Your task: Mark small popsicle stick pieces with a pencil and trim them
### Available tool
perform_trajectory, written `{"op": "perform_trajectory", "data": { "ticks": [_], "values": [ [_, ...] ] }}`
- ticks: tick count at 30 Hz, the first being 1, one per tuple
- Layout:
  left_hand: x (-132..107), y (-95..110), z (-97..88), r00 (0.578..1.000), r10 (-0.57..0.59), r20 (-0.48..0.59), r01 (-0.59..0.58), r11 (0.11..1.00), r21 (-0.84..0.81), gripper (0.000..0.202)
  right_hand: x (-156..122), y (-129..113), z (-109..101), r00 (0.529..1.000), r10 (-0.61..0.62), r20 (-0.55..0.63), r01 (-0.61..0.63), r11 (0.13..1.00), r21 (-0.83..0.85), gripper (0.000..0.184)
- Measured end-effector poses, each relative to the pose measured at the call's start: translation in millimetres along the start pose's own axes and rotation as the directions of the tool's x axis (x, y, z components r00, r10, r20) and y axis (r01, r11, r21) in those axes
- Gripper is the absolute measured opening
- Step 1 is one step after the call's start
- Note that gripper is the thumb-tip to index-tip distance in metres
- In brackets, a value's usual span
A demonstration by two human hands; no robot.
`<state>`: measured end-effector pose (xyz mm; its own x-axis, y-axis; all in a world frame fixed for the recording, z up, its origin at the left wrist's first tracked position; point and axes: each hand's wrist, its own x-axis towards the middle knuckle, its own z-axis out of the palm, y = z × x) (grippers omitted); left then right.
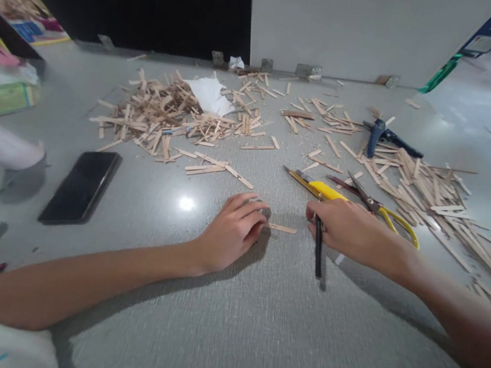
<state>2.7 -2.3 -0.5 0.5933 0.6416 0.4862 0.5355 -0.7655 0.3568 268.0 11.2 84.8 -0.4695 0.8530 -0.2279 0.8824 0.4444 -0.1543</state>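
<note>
My left hand point(234, 231) rests on the grey table with its fingers curled. From under its fingertips a short flat wooden stick point(284, 229) sticks out to the right. To the right, my right hand point(348, 229) is closed around the upper end of a slim black pen-like tool point(318, 253), whose lower end points toward me. Just beyond that hand lies a yellow utility knife point(326, 190), partly covered by the fingers. Scissors with yellow handles point(388, 217) lie beside the knife, behind my right wrist.
A heap of wooden stick pieces point(159, 107) with white tissue point(211, 95) lies at the back left. More sticks point(433, 190) spread at the right, near a dark blue-handled tool point(376, 137). A black phone point(81, 188) lies at the left. A black-and-white panel point(347, 25) stands behind.
</note>
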Motion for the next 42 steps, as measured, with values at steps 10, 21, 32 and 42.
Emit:
{"op": "perform_trajectory", "data": {
  "ticks": [10, 21, 32, 42],
  "values": [
    [-1, -3, 3.5, 0.999, 0.016, -0.031, -0.016, 1.000, -0.002, 0.018, 4, 2, 3, 0.997, -0.038, -0.065, 0.038, 0.999, 0.001, 0.022],
    [4, -2, 2.6, 0.999, -0.033, -0.006, 0.032, 0.986, -0.161, 0.014, 16, 1, 26, 0.968, -0.073, -0.240, 0.093, 0.993, 0.074, 0.014],
    [18, 23, -33.9, 0.917, -0.378, 0.130, 0.396, 0.816, -0.422, 0.014, 27, 12, 62, 0.824, -0.073, -0.562, 0.240, 0.943, 0.230, 0.018],
    [25, 68, -87.4, 0.936, -0.337, -0.106, 0.241, 0.829, -0.505, 0.008, 27, 14, 60, 0.871, -0.040, -0.490, 0.188, 0.948, 0.257, 0.014]
  ]
}}
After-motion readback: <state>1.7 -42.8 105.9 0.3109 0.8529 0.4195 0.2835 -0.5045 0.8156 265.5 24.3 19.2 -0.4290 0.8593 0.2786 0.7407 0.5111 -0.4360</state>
